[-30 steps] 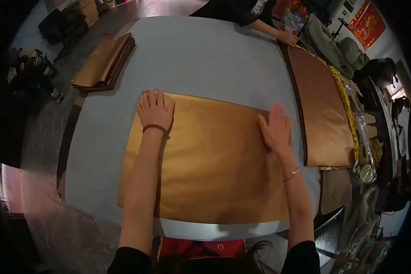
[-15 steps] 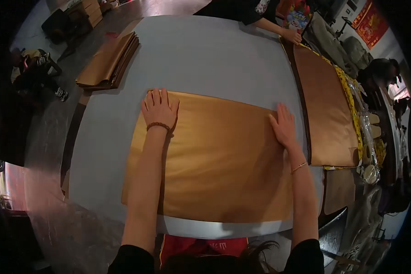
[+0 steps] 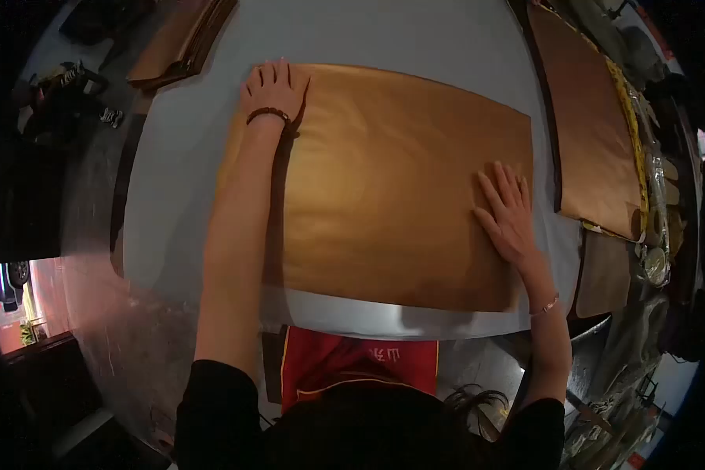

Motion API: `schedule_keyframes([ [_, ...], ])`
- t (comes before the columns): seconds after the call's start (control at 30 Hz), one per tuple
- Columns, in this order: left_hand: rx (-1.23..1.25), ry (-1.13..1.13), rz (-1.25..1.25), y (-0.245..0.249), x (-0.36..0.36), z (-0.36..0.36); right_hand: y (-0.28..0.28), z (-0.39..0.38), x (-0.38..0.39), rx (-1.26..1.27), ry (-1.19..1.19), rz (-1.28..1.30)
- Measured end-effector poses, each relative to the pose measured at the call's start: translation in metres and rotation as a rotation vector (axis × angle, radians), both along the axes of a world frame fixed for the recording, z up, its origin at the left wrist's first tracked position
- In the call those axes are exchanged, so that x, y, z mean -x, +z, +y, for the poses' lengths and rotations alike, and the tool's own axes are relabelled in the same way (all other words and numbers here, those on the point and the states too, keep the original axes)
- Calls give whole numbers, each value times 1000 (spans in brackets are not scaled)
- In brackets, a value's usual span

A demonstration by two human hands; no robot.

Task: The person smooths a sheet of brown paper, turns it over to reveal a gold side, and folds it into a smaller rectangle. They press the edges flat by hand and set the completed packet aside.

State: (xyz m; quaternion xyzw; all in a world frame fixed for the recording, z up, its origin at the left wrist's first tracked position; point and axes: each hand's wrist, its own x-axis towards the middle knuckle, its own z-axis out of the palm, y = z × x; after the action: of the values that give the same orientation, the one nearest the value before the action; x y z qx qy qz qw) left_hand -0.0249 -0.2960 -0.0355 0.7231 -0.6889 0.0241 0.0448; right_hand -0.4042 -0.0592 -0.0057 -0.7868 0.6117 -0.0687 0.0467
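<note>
A large golden-brown sheet lies flat on the grey table covering. On its upper left corner rests my left hand, fingers spread and pointing away from me, a beaded bracelet at the wrist. My right hand lies on the sheet near its right edge, with the fingers apart and the palm down. Neither hand grips anything. My left forearm covers part of the sheet's left side.
Brown folded sheets are stacked at the upper left. At the right, another brown sheet lies on yellow-edged material. Clear plastic wrapping is beside it. A seated person is partly visible at the far left.
The view has tilted down, so the table appears higher. My right hand has slid along the sheet's right side toward me, while my left hand remains at the upper left corner.
</note>
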Motion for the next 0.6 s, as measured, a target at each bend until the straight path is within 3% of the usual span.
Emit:
schedule_keyframes([
  [0.1, 32, 1, 7, 5, 3, 4, -3, 38, 2, 54, -181, 48],
  [0.17, 85, -19, -42, -6, -1, -2, 16, 60, -20, 29, -158, -23],
  [0.23, 103, -33, -12, -3, -1, 0, 30, 76, -37, -39, 139, 21],
  [0.3, 33, -9, -37, 5, 4, 2, 18, 85, -36, -62, 179, 19],
  [0.37, 54, -9, 52, 8, 4, 5, 8, 88, -29, -72, 138, 85],
  [0.43, 146, -31, -14, 3, -3, 10, 9, 86, -30, -66, 136, 75],
  [0.5, 381, -120, 0, 6, 10, 30, 9, 84, -31, -37, 131, 89],
  [0.57, 288, -453, -117, 59, 51, 123, 11, 85, -31, -45, 129, 85],
  [0.6, 88, -585, -79, 77, 70, 159, 12, 85, -32, -60, 125, 86],
])
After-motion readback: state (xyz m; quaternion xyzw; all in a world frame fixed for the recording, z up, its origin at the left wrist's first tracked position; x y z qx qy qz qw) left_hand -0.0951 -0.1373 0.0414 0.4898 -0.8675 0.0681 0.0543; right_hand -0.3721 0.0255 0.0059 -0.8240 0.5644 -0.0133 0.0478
